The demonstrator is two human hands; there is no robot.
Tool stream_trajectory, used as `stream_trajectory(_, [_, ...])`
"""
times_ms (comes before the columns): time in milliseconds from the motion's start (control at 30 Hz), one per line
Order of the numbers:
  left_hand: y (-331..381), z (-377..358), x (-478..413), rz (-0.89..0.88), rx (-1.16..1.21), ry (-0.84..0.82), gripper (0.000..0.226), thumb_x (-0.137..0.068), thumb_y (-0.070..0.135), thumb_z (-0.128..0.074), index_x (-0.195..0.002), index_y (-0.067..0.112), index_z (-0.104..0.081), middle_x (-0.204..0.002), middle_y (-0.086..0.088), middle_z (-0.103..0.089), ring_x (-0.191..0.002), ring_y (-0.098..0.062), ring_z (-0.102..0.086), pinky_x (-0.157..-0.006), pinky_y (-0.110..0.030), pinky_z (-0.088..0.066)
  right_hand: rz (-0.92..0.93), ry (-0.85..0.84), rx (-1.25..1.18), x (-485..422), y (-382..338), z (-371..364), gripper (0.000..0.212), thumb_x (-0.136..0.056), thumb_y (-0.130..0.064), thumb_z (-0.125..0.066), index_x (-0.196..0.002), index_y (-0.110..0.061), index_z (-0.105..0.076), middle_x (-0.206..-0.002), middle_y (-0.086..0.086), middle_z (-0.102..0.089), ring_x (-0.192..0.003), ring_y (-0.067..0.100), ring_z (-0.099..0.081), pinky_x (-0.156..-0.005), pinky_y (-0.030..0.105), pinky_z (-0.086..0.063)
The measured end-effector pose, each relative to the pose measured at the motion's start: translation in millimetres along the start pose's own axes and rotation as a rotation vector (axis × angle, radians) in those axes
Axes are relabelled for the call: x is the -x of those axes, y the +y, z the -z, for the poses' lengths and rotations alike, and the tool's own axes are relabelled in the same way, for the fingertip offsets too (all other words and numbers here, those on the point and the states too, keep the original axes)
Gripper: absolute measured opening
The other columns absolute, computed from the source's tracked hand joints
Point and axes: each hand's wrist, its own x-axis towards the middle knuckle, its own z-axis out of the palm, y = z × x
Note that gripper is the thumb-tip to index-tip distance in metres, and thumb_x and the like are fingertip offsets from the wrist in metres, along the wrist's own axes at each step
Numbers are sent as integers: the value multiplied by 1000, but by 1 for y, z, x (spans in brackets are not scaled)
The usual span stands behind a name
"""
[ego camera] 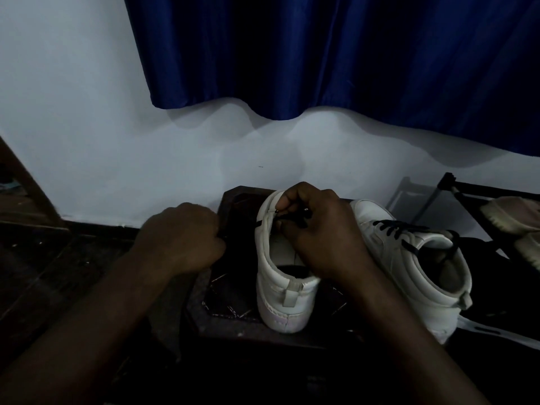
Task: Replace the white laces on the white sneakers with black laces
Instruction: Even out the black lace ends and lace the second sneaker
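Two white sneakers stand on a dark stool (233, 314), heels toward me. Over the left sneaker (282, 287) my right hand (315, 232) pinches a black lace (292, 219) at the upper eyelets, where the lace passes through the shoe's left side. My left hand (181, 238) is curled to the left of that shoe and seems to grip the lace's other end, which is mostly hidden. The right sneaker (409, 255) is threaded with a black lace (391, 229). A white lace (496, 331) lies by its heel.
A white wall and a blue curtain (336, 54) stand behind the stool. A dark rack (455, 194) at the right holds other pale shoes (514, 214). The floor on the left is dark wood, with a wooden frame (26, 182) at the far left.
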Motion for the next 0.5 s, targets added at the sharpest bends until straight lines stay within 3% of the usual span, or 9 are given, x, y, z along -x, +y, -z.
stream_trajectory(100, [-2,3,2,-91,199,86,4,-79,33,-70,-80,34,-66,-87,14,-62,-77,-5,-59,-65,-28,-44,10,11,11,1,-2,0,29,-76,-15,-70,-90,-39,-64,-84,-21,-69,-98,13,-63,-84,42,-53])
stream_trajectory(133, [3,4,3,-165,328,133,12,-80,29,-73,-86,37,-67,-89,15,-64,-77,1,-59,-69,-26,-46,13,13,13,1,-3,1,27,-76,-15,-69,-90,-39,-64,-84,-21,-68,-98,12,-61,-85,42,-53])
stream_trajectory(233, [20,5,8,-313,606,246,19,-82,20,-76,-97,32,-73,-93,16,-68,-70,14,-56,-65,-7,-37,13,11,22,2,-5,2,28,-77,-14,-69,-91,-38,-65,-85,-23,-66,-101,8,-55,-86,41,-51])
stream_trajectory(367, [29,-6,5,-418,618,280,24,-87,11,-72,-99,32,-76,-93,24,-63,-77,10,-59,-69,-11,-39,34,18,23,3,-4,2,29,-78,-13,-70,-92,-38,-65,-88,-23,-66,-101,3,-51,-86,38,-48])
stream_trajectory(500, [28,-4,1,-408,533,260,18,-81,29,-61,-92,29,-75,-95,18,-63,-79,-1,-59,-73,-27,-49,31,30,17,2,-3,2,32,-80,-11,-73,-92,-39,-64,-88,-23,-66,-104,-1,-50,-82,27,-45])
